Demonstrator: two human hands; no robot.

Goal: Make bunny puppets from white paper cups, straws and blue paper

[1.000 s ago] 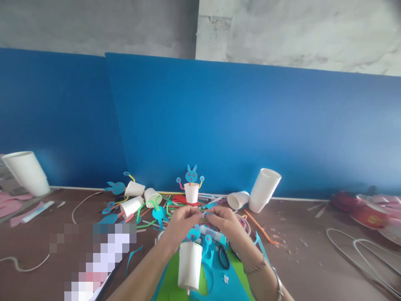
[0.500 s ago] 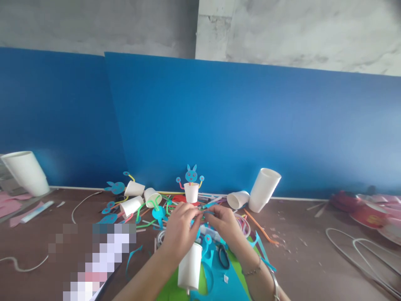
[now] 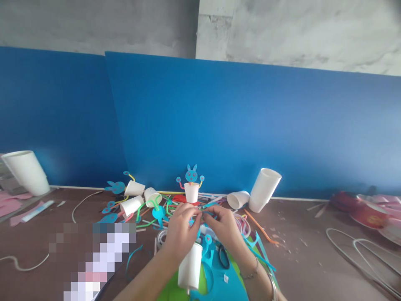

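Observation:
My left hand (image 3: 183, 225) and my right hand (image 3: 222, 223) meet at the fingertips over the middle of the table. Both are closed in a pinch around something small that I cannot make out. Below my left hand a white paper cup (image 3: 190, 267) lies on its side, with blue paper pieces and a round blue disc (image 3: 208, 239) bearing a red mark beside it. Just beyond my fingers stands a finished-looking cup figure (image 3: 191, 192) with a blue rabbit head and straw arms. Black scissor handles (image 3: 223, 256) lie under my right forearm on blue paper (image 3: 216, 276).
Several cup figures, one with a blue head (image 3: 158, 212), lie to the left. A tall stack of white cups (image 3: 265, 190) and a tipped cup (image 3: 238, 200) stand at right, near an orange straw (image 3: 261, 228). White cables (image 3: 360, 246) run along the right side; a blue partition (image 3: 219, 125) rises behind.
My hands stay together in nearly the same place. The fingers of my right hand and its forearm have shifted very slightly; the surrounding things look unchanged.

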